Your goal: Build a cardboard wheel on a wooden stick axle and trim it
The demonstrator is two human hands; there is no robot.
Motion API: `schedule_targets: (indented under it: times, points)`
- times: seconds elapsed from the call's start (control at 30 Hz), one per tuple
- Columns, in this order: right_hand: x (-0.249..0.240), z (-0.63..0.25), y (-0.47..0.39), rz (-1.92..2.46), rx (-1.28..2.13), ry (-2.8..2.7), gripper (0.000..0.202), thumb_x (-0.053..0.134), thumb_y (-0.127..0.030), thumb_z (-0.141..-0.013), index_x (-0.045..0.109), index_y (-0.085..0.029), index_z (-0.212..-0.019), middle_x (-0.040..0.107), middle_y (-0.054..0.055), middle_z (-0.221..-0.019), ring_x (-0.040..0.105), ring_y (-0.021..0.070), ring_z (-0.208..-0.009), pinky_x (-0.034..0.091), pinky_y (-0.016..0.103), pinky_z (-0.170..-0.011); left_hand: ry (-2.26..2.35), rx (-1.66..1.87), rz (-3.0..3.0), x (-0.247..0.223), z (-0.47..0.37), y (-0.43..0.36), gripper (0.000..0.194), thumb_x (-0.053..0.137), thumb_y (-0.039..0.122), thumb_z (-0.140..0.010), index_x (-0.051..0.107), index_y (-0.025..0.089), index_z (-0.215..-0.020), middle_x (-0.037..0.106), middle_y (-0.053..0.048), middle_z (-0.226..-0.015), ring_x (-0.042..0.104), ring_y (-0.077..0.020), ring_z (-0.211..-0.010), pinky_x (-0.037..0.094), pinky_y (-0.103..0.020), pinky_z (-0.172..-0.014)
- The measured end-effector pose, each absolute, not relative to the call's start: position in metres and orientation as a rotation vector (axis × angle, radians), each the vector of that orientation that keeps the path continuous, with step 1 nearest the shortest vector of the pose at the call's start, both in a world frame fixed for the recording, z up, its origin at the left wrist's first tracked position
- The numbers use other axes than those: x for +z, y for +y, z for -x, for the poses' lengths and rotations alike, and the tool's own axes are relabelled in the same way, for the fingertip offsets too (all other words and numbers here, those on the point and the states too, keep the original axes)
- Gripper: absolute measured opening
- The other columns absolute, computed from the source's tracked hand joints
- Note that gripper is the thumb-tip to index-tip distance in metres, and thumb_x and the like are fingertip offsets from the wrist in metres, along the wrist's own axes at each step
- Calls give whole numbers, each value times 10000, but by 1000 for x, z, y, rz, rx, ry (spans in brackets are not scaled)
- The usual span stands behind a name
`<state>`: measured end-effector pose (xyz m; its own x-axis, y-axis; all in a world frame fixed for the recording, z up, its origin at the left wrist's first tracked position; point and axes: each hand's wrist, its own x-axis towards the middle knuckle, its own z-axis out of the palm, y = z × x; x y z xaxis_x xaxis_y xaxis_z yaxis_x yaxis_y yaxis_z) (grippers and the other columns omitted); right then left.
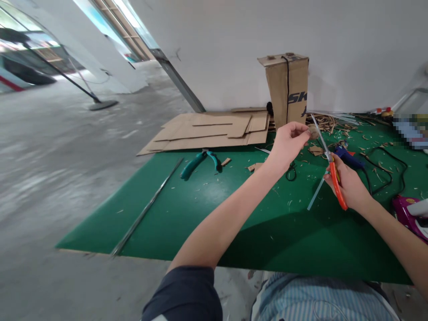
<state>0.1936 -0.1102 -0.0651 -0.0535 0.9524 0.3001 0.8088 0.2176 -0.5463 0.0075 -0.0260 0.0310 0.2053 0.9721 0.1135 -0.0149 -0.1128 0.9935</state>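
Note:
My left hand (290, 141) pinches a small piece of cardboard (313, 131) between thumb and fingers, above the green table. My right hand (349, 183) is wrapped round the orange handles of a pair of scissors (337, 187). The blades point up and away, their tips close beside the cardboard piece; whether they touch it I cannot tell. A tall cardboard box (289, 89) with a black cord down its front stands behind my left hand. A blue glue gun (347, 157) lies just beyond my right hand. Below the scissors shows a translucent stick (317, 194).
Flat cardboard sheets (207, 129) lie stacked at the back of the green table (160, 232). Teal-handled pliers (197, 165) and a thin metal rod (147, 207) rest at left. Cardboard scraps (329, 122), a black cable (406, 167) and a purple device (406, 211) occupy the right side.

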Motion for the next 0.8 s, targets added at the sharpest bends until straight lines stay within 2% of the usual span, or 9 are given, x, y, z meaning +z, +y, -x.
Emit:
schedule_targets:
  times: [0.37, 0.53, 0.8]
  points:
    - [-65, -195, -109, 1630, 284, -1910, 671, 482, -487, -940, 333, -210, -1533, 674, 142, -1120, 671, 288, -964, 550, 445, -817, 989, 1144, -1409, 30, -8, -28, 51, 625, 129, -828, 631, 166, -794, 656, -15, -745, 554, -91, -662, 459, -243, -671]
    - [-64, -193, -111, 1623, 304, -1902, 649, 461, -491, -952, 333, -218, -1526, 664, 142, -1146, 662, 283, -959, 545, 464, -839, 964, 1157, -1423, 30, -8, -28, 48, 626, 128, -826, 630, 160, -792, 656, -14, -737, 555, -89, -656, 483, -256, -698]
    - [-60, -192, -111, 1648, 317, -1915, 654, 443, -480, -964, 315, -163, -1522, 659, 162, -1137, 658, 311, -1016, 538, 474, -852, 950, 1140, -1397, 29, -9, -28, 63, 621, 114, -834, 620, 159, -789, 631, 0, -712, 549, -76, -647, 465, -227, -672]
